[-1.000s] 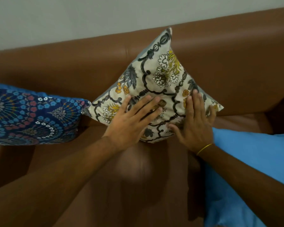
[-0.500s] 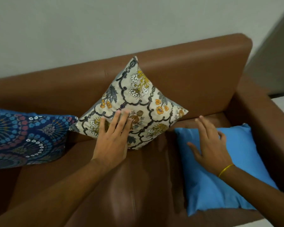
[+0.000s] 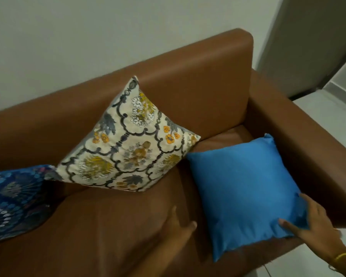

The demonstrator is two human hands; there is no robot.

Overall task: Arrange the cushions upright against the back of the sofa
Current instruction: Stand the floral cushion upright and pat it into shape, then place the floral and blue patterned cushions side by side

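Observation:
A plain blue cushion point(image 3: 242, 188) lies flat on the right end of the brown sofa point(image 3: 198, 82) seat. My right hand point(image 3: 316, 222) grips its near right corner, thumb on top and fingers behind the edge. Blurred and with its fingers straight, my left hand point(image 3: 176, 222) hovers over the seat just left of that cushion. A cream floral cushion point(image 3: 128, 148) stands on one corner and leans against the sofa back. At the far left lies a dark blue patterned cushion point(image 3: 14, 198), partly cut off by the frame.
The sofa's right armrest point(image 3: 308, 136) runs close beside the blue cushion. Behind the sofa is a pale wall point(image 3: 88, 37). White floor tiles point(image 3: 332, 108) and a grey door or panel point(image 3: 312, 37) lie to the right.
Both hands have left the floral cushion, which stays leaning on the back. My right hand moved to the blue cushion's near right corner and took hold; my left hand moved toward its left edge.

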